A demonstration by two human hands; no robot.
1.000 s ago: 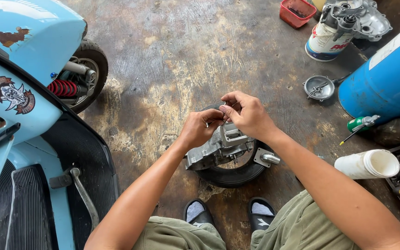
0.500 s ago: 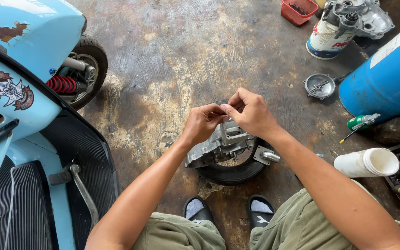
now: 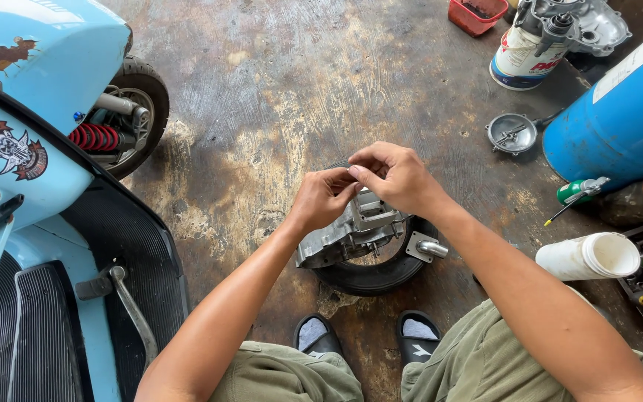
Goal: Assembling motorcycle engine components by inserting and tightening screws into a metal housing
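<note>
Fingertips of your left hand (image 3: 323,199) and right hand (image 3: 394,177) pinch together on something too small to identify, directly above the engine casing (image 3: 351,234) resting on the tyre (image 3: 373,274).

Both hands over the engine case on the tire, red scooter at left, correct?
Not quite: the scooter is light blue, not red, as the head view shows. Both the left hand and right hand are over the engine case on the tire.

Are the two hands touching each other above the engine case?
Touching. The head view shows the left hand and right hand meeting fingertip to fingertip, no gap, over the engine case.
</note>
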